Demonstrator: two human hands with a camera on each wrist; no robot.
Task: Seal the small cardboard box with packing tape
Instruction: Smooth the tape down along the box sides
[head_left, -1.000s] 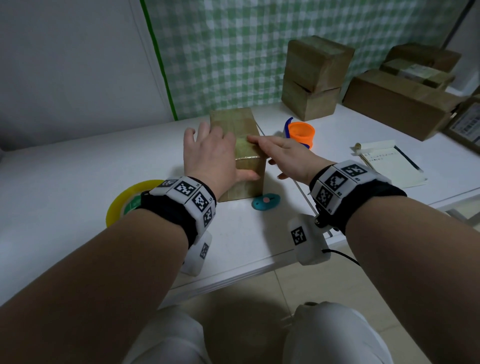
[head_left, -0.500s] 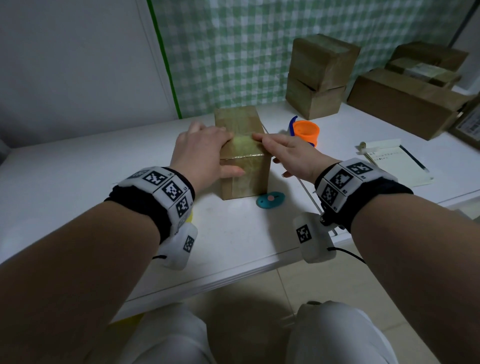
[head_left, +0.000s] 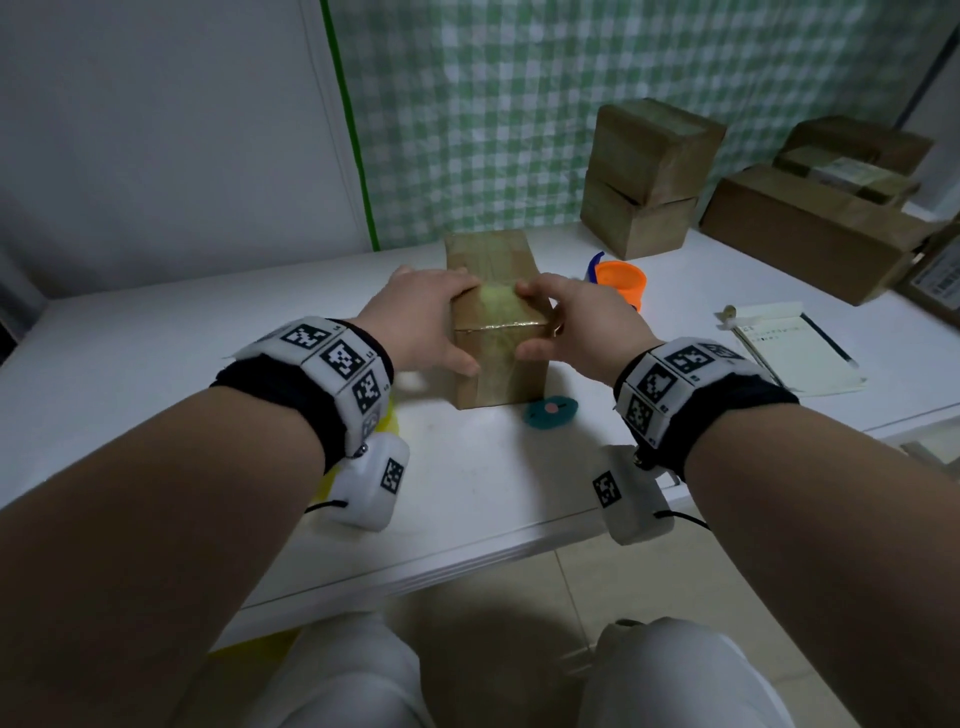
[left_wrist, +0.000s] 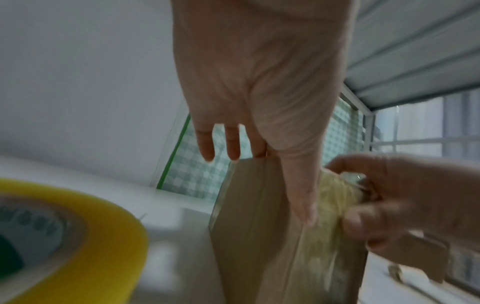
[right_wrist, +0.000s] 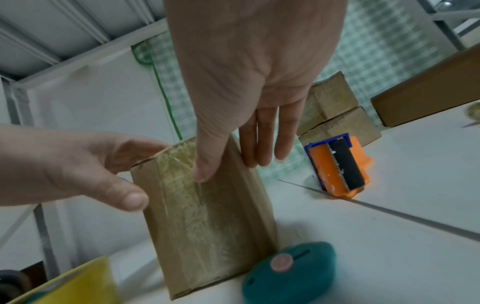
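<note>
Your right hand (right_wrist: 249, 67) clasps the small cardboard box (right_wrist: 215, 226), thumb on its taped face; your left hand (right_wrist: 67, 166) grips its 9 o'clock edge.

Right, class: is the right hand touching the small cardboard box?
Touching. The right wrist view shows it plainly: the right hand has its thumb tip lying on the taped front face of the small cardboard box, with no gap between them.

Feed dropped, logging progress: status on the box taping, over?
Left hand and right hand hold the box at its near top edge, thumbs on front. Tape over that edge. Cutter beside, not blocking.
</note>
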